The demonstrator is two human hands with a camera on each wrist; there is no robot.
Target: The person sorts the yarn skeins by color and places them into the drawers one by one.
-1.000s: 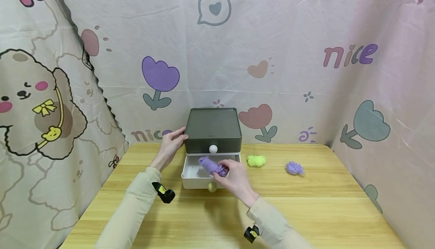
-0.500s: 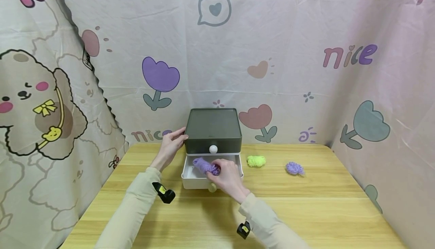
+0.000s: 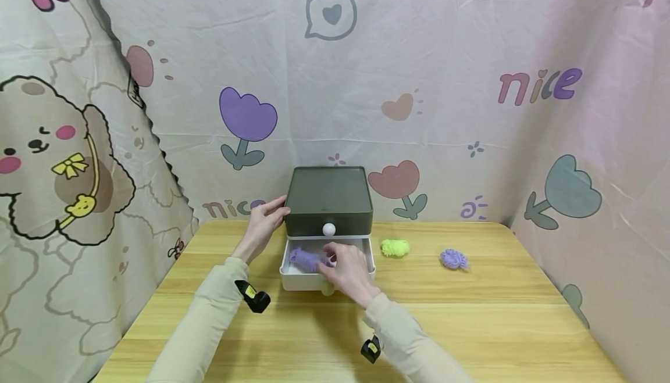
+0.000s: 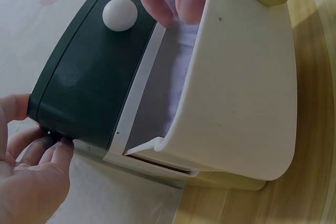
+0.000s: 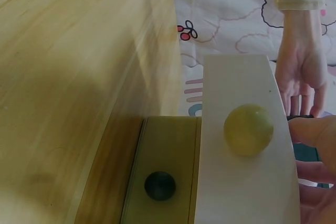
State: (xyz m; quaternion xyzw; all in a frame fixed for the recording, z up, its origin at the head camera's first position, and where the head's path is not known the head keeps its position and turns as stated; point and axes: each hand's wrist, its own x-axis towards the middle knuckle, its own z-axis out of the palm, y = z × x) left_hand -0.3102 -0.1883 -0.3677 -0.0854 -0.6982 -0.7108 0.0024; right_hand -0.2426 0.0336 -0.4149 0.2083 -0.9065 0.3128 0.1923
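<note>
A small drawer cabinet (image 3: 330, 190) with a dark green top drawer stands against the backdrop. Its white drawer (image 3: 300, 282) is pulled out. Inside lies a purple yarn bundle (image 3: 303, 260), somewhat blurred, toward the drawer's left side. Just right of the yarn, my right hand (image 3: 348, 269) hovers in the drawer opening, thumb and forefinger parted with white drawer showing between them. My left hand (image 3: 262, 226) rests against the cabinet's left side near the front corner; the left wrist view shows its fingers (image 4: 63, 153) touching that side.
On the wooden table (image 3: 471, 325), a neon yellow yarn bundle (image 3: 395, 247) lies right of the cabinet, with another purple yarn bundle (image 3: 454, 259) farther right. Below the white drawer sits a closed olive drawer (image 5: 168, 150) with a dark knob (image 5: 160, 185). Printed cloth (image 3: 445, 52) hangs behind.
My right hand has moved left over the drawer and parted from the purple yarn bundle, which now lies lower and farther left in the drawer. My left hand has stayed put.
</note>
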